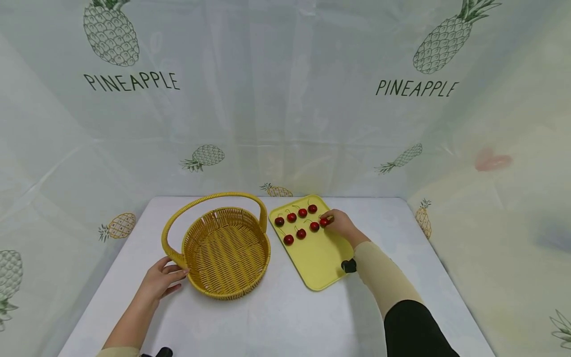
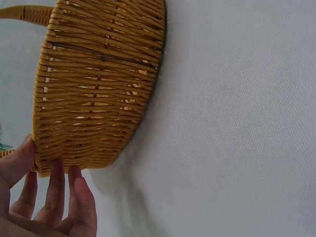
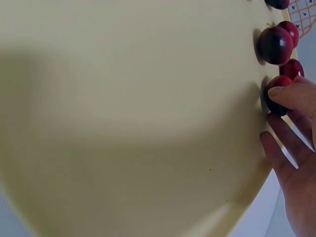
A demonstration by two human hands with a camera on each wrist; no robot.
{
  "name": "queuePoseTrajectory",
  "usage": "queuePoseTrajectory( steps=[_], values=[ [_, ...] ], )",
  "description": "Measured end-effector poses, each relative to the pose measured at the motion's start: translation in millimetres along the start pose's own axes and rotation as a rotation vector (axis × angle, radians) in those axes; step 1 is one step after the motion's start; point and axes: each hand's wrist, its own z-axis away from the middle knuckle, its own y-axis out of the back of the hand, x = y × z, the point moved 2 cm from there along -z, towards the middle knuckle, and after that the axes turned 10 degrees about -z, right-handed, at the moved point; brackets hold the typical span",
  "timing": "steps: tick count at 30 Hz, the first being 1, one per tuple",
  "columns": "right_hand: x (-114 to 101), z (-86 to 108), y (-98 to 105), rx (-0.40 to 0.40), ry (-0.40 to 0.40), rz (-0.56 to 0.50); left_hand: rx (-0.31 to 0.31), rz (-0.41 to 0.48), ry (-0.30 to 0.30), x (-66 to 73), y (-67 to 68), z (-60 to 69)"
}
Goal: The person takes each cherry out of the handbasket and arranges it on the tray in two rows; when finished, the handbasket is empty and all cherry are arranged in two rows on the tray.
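Note:
A yellow woven basket (image 1: 225, 297) with a hooped handle (image 1: 214, 197) stands on the table. My left hand (image 1: 161, 280) grips its left side near the handle's base, thumb at the rim and fingers against the outer wall (image 2: 98, 98). To the right lies a yellow tray (image 1: 318, 267) bearing several dark red cherries (image 1: 301, 233) in two rows at its far end. At the right of the nearer row, my right hand (image 1: 341, 223) pinches a cherry (image 3: 279, 106) between thumb and fingers, low over the tray. Its fingers partly hide that cherry.
The white table (image 1: 276, 327) carries the basket at left and the tray at right. A pale curtain (image 1: 285, 99) printed with pineapples hangs behind the table and along both sides.

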Motion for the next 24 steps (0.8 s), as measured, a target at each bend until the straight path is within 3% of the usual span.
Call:
queuePoseTrajectory(
  steps=[9, 24],
  values=[
    [-2.9, 3.8, 6.1, 0.004, -0.043, -0.003, -0.033, 0.003, -0.003, 2.5, 3.6, -5.1],
    [-19.7, 27.2, 24.1, 0.02, 0.065, 0.028, -0.114, -0.001, -0.03, 3.3, 17.3, -18.6]
  ],
)
